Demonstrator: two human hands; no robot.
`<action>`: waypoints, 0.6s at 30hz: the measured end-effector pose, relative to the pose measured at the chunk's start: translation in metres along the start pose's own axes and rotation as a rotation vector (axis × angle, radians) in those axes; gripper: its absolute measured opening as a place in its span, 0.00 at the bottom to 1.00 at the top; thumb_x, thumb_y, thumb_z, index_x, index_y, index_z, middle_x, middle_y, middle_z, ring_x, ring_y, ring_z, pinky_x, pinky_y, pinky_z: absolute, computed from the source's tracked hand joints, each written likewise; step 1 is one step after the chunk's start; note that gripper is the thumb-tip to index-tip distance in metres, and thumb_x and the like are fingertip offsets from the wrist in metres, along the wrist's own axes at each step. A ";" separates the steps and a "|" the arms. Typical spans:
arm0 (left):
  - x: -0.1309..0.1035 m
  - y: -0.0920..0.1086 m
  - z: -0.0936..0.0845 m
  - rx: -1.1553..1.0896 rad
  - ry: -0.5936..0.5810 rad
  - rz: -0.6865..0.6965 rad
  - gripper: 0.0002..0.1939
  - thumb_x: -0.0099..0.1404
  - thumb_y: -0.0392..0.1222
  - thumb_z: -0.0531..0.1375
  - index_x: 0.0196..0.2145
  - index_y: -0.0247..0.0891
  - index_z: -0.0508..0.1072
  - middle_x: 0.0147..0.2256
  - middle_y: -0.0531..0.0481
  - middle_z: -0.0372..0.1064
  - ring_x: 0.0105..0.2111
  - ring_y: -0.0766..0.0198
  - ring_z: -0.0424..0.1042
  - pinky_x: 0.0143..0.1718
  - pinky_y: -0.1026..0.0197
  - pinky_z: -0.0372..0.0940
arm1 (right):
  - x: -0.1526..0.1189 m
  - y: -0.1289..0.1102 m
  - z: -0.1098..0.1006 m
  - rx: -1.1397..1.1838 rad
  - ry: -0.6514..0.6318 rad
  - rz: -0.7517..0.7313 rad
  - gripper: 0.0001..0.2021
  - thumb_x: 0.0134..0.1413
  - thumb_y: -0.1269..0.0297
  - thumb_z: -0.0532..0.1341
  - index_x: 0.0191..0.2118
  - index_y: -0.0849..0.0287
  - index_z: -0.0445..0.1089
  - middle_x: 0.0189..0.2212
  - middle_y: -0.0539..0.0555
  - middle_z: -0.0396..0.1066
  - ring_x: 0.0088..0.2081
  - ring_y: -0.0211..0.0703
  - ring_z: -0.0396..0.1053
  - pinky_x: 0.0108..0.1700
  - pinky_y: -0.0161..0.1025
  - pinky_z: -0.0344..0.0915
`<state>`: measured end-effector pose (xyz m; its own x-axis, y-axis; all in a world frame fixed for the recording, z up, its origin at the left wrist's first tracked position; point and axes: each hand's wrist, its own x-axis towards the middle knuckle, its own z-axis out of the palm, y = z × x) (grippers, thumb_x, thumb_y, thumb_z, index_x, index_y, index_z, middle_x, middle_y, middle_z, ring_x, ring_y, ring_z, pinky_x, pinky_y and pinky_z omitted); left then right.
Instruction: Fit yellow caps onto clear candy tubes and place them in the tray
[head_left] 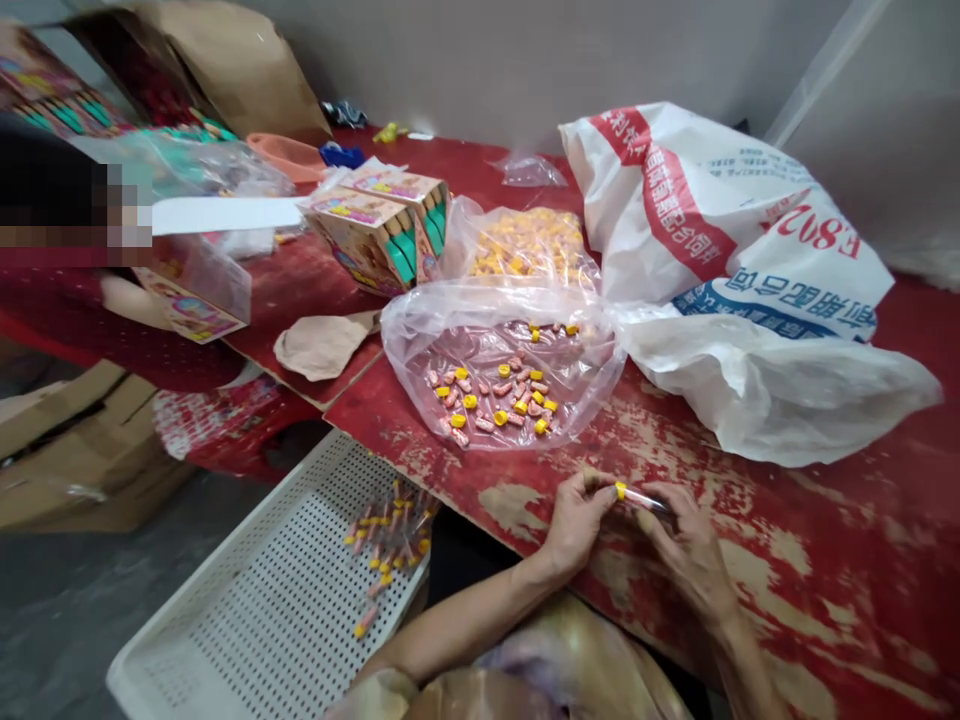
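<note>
Over the near edge of the red table, both hands meet at a small clear tube held roughly level. The fingertips of my left hand pinch its yellow cap. My right hand grips the dark far end between thumb and fingers. Just beyond lies an open clear plastic bag, with loose yellow caps and small pink patterned pieces inside. To my left, several yellow-capped tubes lie in a white perforated basket.
Behind the open bag sits another bag full of yellow pieces. A white printed sack slumps at right. Display boxes and a beige cloth-like piece lie at left. Another person's arm is beside a box.
</note>
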<state>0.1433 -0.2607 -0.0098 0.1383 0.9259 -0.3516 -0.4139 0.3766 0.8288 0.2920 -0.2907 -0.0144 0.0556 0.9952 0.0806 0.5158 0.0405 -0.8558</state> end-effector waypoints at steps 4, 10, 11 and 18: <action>-0.003 -0.006 0.001 0.215 -0.052 0.034 0.11 0.57 0.35 0.56 0.38 0.36 0.75 0.36 0.49 0.74 0.38 0.63 0.72 0.46 0.60 0.64 | 0.002 -0.003 0.001 -0.172 -0.016 -0.125 0.13 0.61 0.58 0.53 0.47 0.58 0.65 0.39 0.56 0.67 0.41 0.42 0.67 0.43 0.38 0.65; 0.007 -0.002 -0.001 0.689 -0.312 0.199 0.16 0.57 0.27 0.51 0.36 0.37 0.75 0.37 0.48 0.73 0.40 0.61 0.70 0.48 0.57 0.64 | 0.010 0.001 -0.012 -0.635 -0.214 -0.253 0.11 0.63 0.62 0.48 0.35 0.58 0.65 0.31 0.54 0.64 0.26 0.38 0.63 0.30 0.36 0.61; 0.009 0.000 -0.002 0.771 -0.318 0.261 0.16 0.56 0.26 0.51 0.36 0.37 0.75 0.38 0.47 0.72 0.40 0.61 0.70 0.48 0.57 0.64 | 0.010 0.004 -0.014 -0.731 -0.234 -0.282 0.11 0.62 0.63 0.47 0.36 0.57 0.65 0.32 0.55 0.65 0.25 0.39 0.62 0.29 0.37 0.61; 0.016 0.004 -0.016 0.804 -0.083 0.475 0.15 0.60 0.27 0.51 0.41 0.36 0.71 0.38 0.45 0.69 0.40 0.62 0.68 0.44 0.59 0.64 | 0.018 0.023 -0.005 -0.933 -0.277 -0.390 0.17 0.56 0.73 0.45 0.47 0.58 0.64 0.41 0.60 0.67 0.33 0.43 0.67 0.33 0.37 0.62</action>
<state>0.1297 -0.2445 -0.0189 0.1910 0.9757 0.1073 0.2988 -0.1620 0.9405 0.3090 -0.2723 -0.0307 -0.3933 0.9183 0.0452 0.9170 0.3954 -0.0524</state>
